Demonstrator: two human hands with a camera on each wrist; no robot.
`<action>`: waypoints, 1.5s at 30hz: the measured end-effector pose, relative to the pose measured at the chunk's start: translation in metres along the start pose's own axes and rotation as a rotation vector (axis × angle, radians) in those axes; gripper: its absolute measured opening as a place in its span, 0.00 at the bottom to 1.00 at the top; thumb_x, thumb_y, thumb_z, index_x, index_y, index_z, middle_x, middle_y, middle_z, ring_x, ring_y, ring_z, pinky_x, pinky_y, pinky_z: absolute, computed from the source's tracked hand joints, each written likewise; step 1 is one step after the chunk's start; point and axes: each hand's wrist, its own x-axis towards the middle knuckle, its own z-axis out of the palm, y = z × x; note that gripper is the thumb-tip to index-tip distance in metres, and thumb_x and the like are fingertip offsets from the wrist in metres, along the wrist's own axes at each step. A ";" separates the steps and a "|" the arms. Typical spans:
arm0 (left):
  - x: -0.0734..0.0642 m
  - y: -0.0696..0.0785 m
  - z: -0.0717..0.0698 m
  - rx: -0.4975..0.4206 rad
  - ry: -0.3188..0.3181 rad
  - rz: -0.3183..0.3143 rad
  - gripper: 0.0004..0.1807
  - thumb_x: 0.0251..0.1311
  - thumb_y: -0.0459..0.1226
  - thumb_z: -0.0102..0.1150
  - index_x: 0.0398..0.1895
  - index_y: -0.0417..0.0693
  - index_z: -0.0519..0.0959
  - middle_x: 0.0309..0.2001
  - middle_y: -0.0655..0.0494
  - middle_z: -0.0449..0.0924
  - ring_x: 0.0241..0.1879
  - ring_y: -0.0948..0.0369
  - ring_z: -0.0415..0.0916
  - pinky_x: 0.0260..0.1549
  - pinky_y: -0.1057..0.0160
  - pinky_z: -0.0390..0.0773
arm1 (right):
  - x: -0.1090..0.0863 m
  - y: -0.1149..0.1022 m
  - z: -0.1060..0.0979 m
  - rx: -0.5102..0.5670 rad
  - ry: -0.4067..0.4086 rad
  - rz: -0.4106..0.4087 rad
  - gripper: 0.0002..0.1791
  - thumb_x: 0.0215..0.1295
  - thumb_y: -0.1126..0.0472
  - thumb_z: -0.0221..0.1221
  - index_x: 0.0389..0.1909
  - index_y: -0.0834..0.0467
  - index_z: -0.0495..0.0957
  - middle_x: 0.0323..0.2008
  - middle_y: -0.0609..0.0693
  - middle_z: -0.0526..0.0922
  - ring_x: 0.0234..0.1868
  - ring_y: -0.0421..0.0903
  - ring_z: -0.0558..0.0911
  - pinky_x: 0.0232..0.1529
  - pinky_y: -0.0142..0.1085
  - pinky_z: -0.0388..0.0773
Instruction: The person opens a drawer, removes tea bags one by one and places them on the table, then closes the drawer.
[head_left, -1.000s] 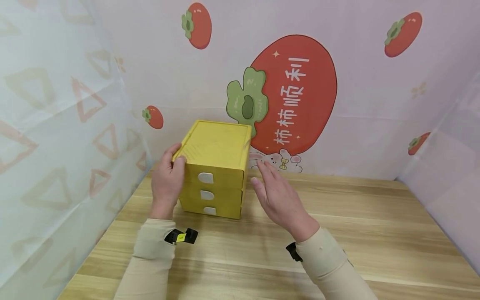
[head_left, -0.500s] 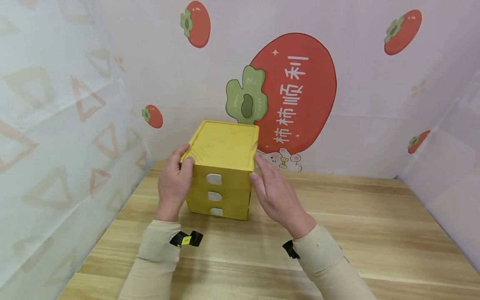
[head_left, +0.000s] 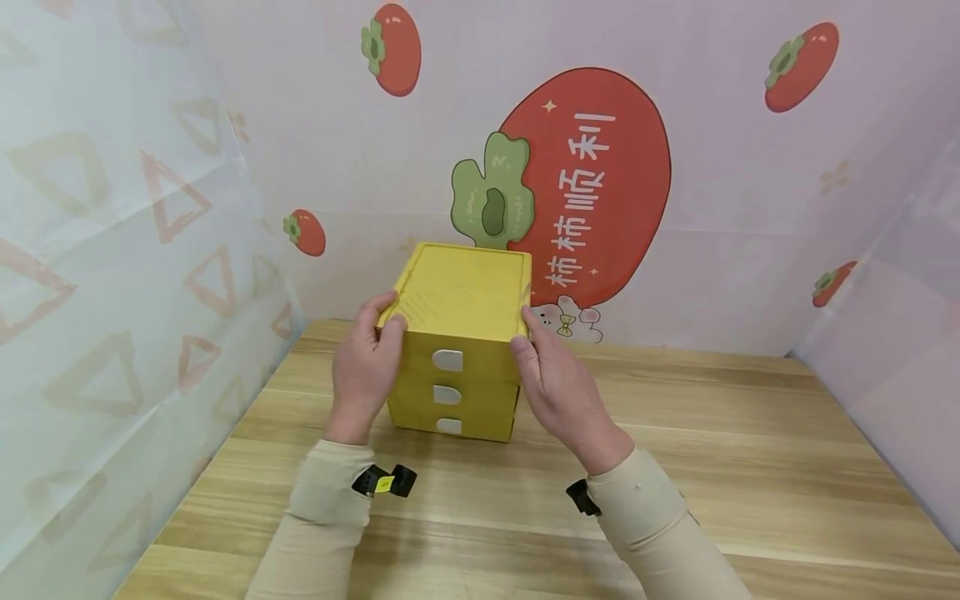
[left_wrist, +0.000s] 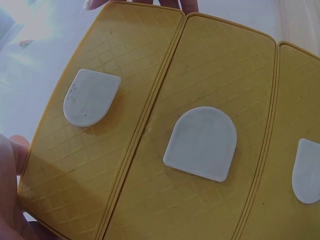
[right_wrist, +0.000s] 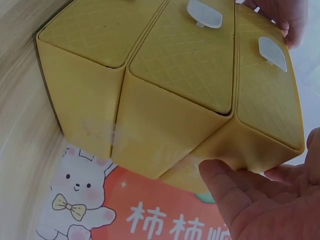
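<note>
Wood-grain counter (head_left: 697,442) runs back to a pale backdrop (head_left: 735,167) printed with a big red persimmon (head_left: 637,192) and a small rabbit (right_wrist: 77,187). The left hand's (head_left: 365,358) grip holds the upper left front corner of a yellow three-drawer box (head_left: 461,292), with the thumb near the front edge. Opposite it, the right hand's (head_left: 561,383) grip clasps the upper right corner, fingers fairly straight along the side wall. Both look only as wide as the edges they hold.

Such a matched hold, high and on opposite sides, probably steadies the box and lets it be turned evenly; it also leaves the light gray pull tabs (head_left: 447,360) on the front uncovered. The box stands upright on the counter, left of its middle and close to the backdrop, its base apparently down on the wood.

Its drawer front faces the person, angled slightly to their left. Each drawer panel is longest from side to side; the box's own long axis is hard to judge under foreshortening.

Beyond the hands come black wrist straps (head_left: 371,481) and beige sleeves (head_left: 667,521).
</note>
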 end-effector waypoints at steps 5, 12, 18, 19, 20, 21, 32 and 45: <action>-0.003 0.003 0.004 -0.008 0.008 0.012 0.23 0.77 0.48 0.44 0.68 0.59 0.79 0.31 0.47 0.85 0.23 0.55 0.70 0.23 0.57 0.66 | -0.001 0.003 -0.003 0.013 0.028 0.034 0.37 0.85 0.40 0.37 0.83 0.59 0.54 0.80 0.52 0.62 0.80 0.51 0.63 0.76 0.53 0.64; -0.007 0.008 0.009 -0.021 0.006 0.015 0.24 0.80 0.49 0.38 0.67 0.60 0.80 0.40 0.43 0.86 0.18 0.54 0.61 0.21 0.55 0.63 | -0.005 0.007 -0.008 0.003 0.084 0.057 0.33 0.86 0.43 0.39 0.81 0.57 0.59 0.77 0.52 0.69 0.74 0.52 0.72 0.71 0.54 0.71; -0.008 0.014 0.013 -0.020 -0.012 -0.007 0.24 0.81 0.49 0.37 0.66 0.61 0.80 0.63 0.52 0.83 0.24 0.51 0.69 0.25 0.55 0.67 | -0.008 0.009 -0.013 0.006 0.107 0.073 0.33 0.86 0.44 0.39 0.81 0.59 0.59 0.78 0.51 0.66 0.77 0.51 0.67 0.73 0.52 0.68; -0.008 0.014 0.013 -0.023 -0.019 -0.011 0.24 0.81 0.49 0.37 0.67 0.62 0.80 0.65 0.55 0.82 0.25 0.51 0.69 0.25 0.55 0.67 | -0.009 0.010 -0.014 0.007 0.111 0.074 0.33 0.86 0.44 0.39 0.81 0.59 0.59 0.78 0.52 0.66 0.77 0.51 0.67 0.73 0.52 0.68; -0.009 0.015 0.014 -0.028 -0.025 -0.014 0.24 0.81 0.49 0.37 0.67 0.62 0.80 0.65 0.55 0.81 0.24 0.50 0.69 0.25 0.55 0.67 | -0.009 0.011 -0.015 0.006 0.114 0.075 0.33 0.86 0.44 0.39 0.81 0.59 0.60 0.78 0.52 0.66 0.77 0.51 0.68 0.73 0.52 0.68; -0.009 0.016 0.014 -0.031 -0.030 -0.016 0.23 0.81 0.48 0.37 0.67 0.62 0.80 0.65 0.56 0.81 0.24 0.50 0.69 0.25 0.55 0.66 | -0.010 0.011 -0.016 0.004 0.119 0.077 0.33 0.86 0.44 0.39 0.80 0.59 0.60 0.78 0.52 0.67 0.77 0.52 0.68 0.72 0.53 0.69; -0.010 0.020 0.021 -0.038 -0.083 0.027 0.25 0.79 0.48 0.39 0.71 0.64 0.78 0.70 0.62 0.77 0.44 0.51 0.81 0.24 0.57 0.66 | -0.012 0.020 -0.023 0.010 0.155 0.108 0.31 0.85 0.46 0.40 0.79 0.56 0.63 0.75 0.52 0.71 0.74 0.52 0.72 0.69 0.55 0.73; -0.013 0.026 0.033 -0.078 -0.099 0.047 0.24 0.79 0.48 0.41 0.71 0.66 0.78 0.46 0.51 0.89 0.14 0.64 0.51 0.15 0.61 0.57 | -0.015 0.031 -0.029 -0.002 0.218 0.149 0.30 0.84 0.45 0.37 0.78 0.53 0.67 0.75 0.48 0.72 0.73 0.50 0.73 0.62 0.54 0.77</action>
